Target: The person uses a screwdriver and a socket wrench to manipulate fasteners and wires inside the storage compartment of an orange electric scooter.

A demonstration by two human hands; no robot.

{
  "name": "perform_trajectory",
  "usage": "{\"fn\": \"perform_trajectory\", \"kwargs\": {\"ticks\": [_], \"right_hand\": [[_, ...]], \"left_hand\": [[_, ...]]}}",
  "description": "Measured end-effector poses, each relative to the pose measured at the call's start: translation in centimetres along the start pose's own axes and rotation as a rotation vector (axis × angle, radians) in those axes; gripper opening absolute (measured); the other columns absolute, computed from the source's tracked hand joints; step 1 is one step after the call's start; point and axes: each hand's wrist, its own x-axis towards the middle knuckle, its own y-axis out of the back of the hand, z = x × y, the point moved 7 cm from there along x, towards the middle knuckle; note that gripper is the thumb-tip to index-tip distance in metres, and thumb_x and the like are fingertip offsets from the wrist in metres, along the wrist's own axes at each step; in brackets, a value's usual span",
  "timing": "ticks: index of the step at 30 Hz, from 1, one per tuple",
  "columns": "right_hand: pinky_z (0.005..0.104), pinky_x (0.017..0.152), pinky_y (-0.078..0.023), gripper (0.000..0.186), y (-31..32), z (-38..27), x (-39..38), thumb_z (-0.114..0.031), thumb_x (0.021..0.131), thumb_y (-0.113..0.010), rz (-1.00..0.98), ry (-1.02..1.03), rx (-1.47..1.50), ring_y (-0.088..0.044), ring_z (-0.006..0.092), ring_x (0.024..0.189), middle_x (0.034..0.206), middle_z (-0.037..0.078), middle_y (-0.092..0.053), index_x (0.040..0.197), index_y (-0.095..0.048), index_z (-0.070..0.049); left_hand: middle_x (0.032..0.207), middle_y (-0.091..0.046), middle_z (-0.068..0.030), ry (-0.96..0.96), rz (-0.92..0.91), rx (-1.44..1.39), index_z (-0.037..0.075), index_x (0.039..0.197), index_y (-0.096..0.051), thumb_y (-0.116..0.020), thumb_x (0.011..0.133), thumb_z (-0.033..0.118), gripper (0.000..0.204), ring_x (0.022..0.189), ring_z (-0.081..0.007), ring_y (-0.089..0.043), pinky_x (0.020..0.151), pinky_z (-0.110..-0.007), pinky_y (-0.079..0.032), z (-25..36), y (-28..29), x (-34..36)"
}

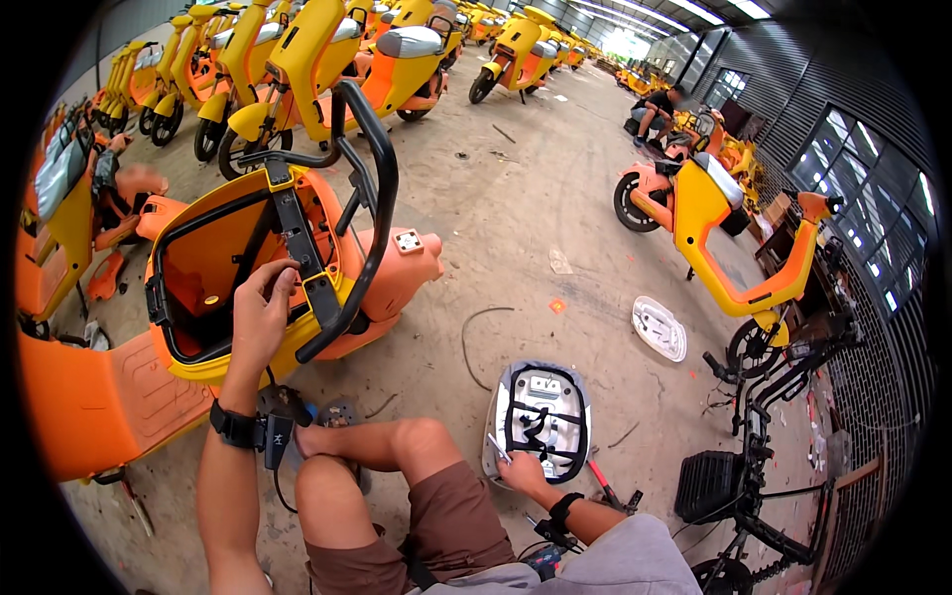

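My left hand (264, 302) is raised to the black bracket strip (297, 248) on the opened orange-and-yellow scooter body (185, 327), its fingers curled and pinched; what they hold, if anything, is too small to name. A black tubular rail (387, 198) rises above that body. My right hand (521, 469) is closed on a slender silver tool (498, 446), beside an upturned seat (551, 397) with a black frame on its underside. A red-handled tool (601, 479) lies to the right of the seat.
Rows of yellow scooters (312, 69) stand behind. A yellow-orange scooter (724, 238) stands at right, near a white seat part (659, 329) on the concrete floor. A stripped black frame (754, 466) is at lower right. A co-worker (650, 121) crouches by the corrugated wall.
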Motion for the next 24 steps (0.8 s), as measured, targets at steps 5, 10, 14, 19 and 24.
{"fn": "perform_trajectory", "kwargs": {"ticks": [5, 10, 14, 19, 24], "right_hand": [[0.0536, 0.081, -0.052, 0.037, 0.39, 0.22, -0.16, -0.034, 0.085, -0.054, -0.006, -0.018, -0.001, -0.066, 0.0467, 0.086, 0.089, 0.027, -0.069, 0.092, -0.073, -0.002], [0.0531, 0.082, -0.052, 0.038, 0.57, 0.50, -0.18, -0.034, 0.084, -0.055, 0.000, -0.002, -0.016, -0.066, 0.0466, 0.086, 0.088, 0.027, -0.069, 0.091, -0.074, -0.002], [0.0528, 0.081, -0.053, 0.038, 0.85, 0.22, -0.42, -0.034, 0.083, -0.055, 0.016, 0.003, -0.008, -0.066, 0.0466, 0.085, 0.087, 0.026, -0.069, 0.090, -0.074, -0.002], [0.0531, 0.081, -0.052, 0.038, 0.83, 0.29, -0.42, -0.034, 0.084, -0.055, 0.010, 0.002, 0.001, -0.066, 0.0465, 0.084, 0.086, 0.026, -0.069, 0.092, -0.074, -0.002], [0.0534, 0.080, -0.052, 0.037, 0.75, 0.32, -0.32, -0.034, 0.084, -0.055, 0.020, 0.007, -0.009, -0.066, 0.0464, 0.084, 0.086, 0.026, -0.069, 0.092, -0.074, -0.002]], "left_hand": [[0.080, -0.061, -0.0043, 0.055, -0.012, -0.007, -0.006, 0.108, -0.064, -0.057, 0.102, 0.016, 0.024, 0.071, -0.0100, -0.055, 0.064, -0.026, -0.045, 0.32, -0.33, -0.27], [0.077, -0.058, -0.0020, 0.011, -0.013, -0.024, -0.005, 0.109, -0.063, -0.052, 0.104, 0.016, 0.024, 0.066, -0.0075, -0.050, 0.059, -0.024, -0.041, 0.35, -0.56, -0.33], [0.074, -0.055, -0.0001, 0.049, -0.016, -0.069, -0.003, 0.110, -0.061, -0.048, 0.105, 0.015, 0.022, 0.063, -0.0055, -0.047, 0.056, -0.023, -0.038, 0.32, -0.57, -0.37], [0.076, -0.055, -0.0004, 0.027, -0.019, -0.078, -0.002, 0.112, -0.060, -0.048, 0.105, 0.013, 0.021, 0.063, -0.0050, -0.047, 0.056, -0.021, -0.038, 0.45, -0.62, -0.40], [0.079, -0.057, -0.0018, 0.025, -0.030, -0.070, -0.003, 0.109, -0.059, -0.050, 0.104, 0.012, 0.019, 0.070, -0.0070, -0.051, 0.062, -0.023, -0.043, 0.44, -0.79, -0.40]]}}
